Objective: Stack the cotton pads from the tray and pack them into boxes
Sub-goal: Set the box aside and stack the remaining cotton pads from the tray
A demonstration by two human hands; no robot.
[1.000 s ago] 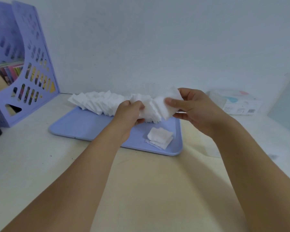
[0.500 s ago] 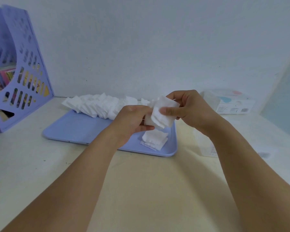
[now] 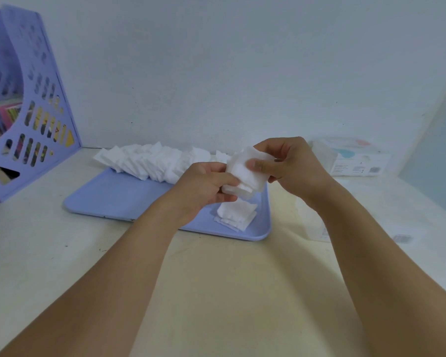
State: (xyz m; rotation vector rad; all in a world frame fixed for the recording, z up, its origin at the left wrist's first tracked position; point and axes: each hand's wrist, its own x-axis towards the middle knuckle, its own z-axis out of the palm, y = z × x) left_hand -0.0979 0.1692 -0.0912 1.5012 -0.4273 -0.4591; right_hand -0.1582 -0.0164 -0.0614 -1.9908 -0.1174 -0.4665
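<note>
A blue tray (image 3: 119, 199) lies on the table. Along its far edge runs a leaning row of white cotton pads (image 3: 150, 163). A small flat pile of pads (image 3: 236, 215) rests at the tray's near right corner. Above that pile, both hands grip one bunch of pads (image 3: 245, 173): my left hand (image 3: 204, 186) pinches its left end and my right hand (image 3: 286, 163) holds its right side with the thumb on top. A clear box (image 3: 314, 222) stands right of the tray, partly hidden by my right forearm.
A purple perforated file holder (image 3: 31, 109) with books stands at the far left. A printed cotton pad box (image 3: 355, 161) sits against the wall at the far right. The wall runs close behind the tray.
The long fanned strip of pads stretched between my hands has been pressed together into a compact bunch. Both hands came closer and sit over the tray's right end.
</note>
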